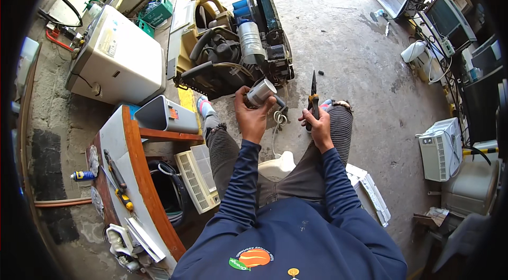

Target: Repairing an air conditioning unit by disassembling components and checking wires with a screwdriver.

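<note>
1. Left hand (251, 116) closed round a silver capacitor (260, 92), a short metal cylinder held end-up and tilted toward the face, likely so its terminals can be read or reached.
2. A wire (279, 117) hangs from it in a loop between the two hands; cannot tell what it connects to.
3. Right hand (319, 127) clenched on the grips of pliers (313, 97), nose pointing up and away, just right of the capacitor but not touching it; held ready, by the look.
4. Both forearms raised from the lap, elbows bent, wrists level over the knees.
5. Just beyond the hands: the stripped AC unit (233, 47) on the floor, casing off.
6. Left of the left elbow: a bench (138, 174) with a screwdriver (119, 187) lying in reach.
</note>
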Motion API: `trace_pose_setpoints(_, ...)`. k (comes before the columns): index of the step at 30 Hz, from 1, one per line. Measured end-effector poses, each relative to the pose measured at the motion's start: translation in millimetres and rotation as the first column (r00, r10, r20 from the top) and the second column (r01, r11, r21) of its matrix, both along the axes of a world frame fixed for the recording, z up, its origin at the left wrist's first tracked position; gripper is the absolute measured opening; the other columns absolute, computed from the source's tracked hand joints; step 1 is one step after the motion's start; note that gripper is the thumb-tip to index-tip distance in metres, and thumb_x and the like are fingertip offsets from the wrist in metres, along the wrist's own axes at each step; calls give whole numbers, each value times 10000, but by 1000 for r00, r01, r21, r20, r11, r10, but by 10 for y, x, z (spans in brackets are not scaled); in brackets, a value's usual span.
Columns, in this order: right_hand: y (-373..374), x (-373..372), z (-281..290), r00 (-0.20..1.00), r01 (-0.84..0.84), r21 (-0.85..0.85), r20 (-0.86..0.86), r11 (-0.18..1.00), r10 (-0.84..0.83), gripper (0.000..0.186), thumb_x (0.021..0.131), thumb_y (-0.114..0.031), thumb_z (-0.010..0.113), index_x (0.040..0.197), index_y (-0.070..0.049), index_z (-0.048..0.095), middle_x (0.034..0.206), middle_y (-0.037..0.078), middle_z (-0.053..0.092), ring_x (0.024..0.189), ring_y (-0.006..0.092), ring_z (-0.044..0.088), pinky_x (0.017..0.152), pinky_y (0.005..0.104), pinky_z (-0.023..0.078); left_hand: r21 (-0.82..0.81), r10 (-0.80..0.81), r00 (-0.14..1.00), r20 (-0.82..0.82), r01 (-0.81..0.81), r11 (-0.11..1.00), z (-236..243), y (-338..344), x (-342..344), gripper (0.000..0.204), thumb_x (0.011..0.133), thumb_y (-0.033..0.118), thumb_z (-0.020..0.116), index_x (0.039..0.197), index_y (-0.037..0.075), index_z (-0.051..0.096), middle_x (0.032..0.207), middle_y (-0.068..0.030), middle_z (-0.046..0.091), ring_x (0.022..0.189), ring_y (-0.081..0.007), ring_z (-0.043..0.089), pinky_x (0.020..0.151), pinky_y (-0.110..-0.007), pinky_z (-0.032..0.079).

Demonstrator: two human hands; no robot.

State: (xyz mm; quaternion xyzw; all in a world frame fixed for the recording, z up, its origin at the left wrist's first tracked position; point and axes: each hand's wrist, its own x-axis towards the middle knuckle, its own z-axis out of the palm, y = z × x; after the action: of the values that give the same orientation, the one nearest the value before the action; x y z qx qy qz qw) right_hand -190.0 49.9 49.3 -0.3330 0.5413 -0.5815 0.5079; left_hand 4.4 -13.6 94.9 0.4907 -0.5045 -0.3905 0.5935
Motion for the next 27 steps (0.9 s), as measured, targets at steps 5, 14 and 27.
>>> trace_pose_setpoints(5,-4,0,3,1000,-4,1,-7,1000,4,223,947,-171,708,814,-75,557,689,40,613,676,148,683,587,239,514,51,114,949,292,-134,990,5,-9,-97,676,785,475,885,1110,37,485,1059,-97,579,813,-183,606,704,-325,511)
trace_pose_setpoints(14,-1,10,-36,1000,-5,8,-19,1000,5,211,945,-177,710,826,-68,575,688,39,617,677,147,684,592,241,516,-20,269,952,147,-269,963,660,-308,-453,528,925,438,751,1054,39,430,950,-122,578,762,-179,587,679,-335,494)
trace_pose_setpoints(27,15,32,-127,962,38,-66,-268,997,-54,183,918,-156,715,816,-51,604,691,19,596,569,121,528,569,242,449,-73,351,936,-27,-352,933,586,-351,-579,435,997,367,662,1107,54,382,912,-115,575,679,-183,587,610,-323,482)
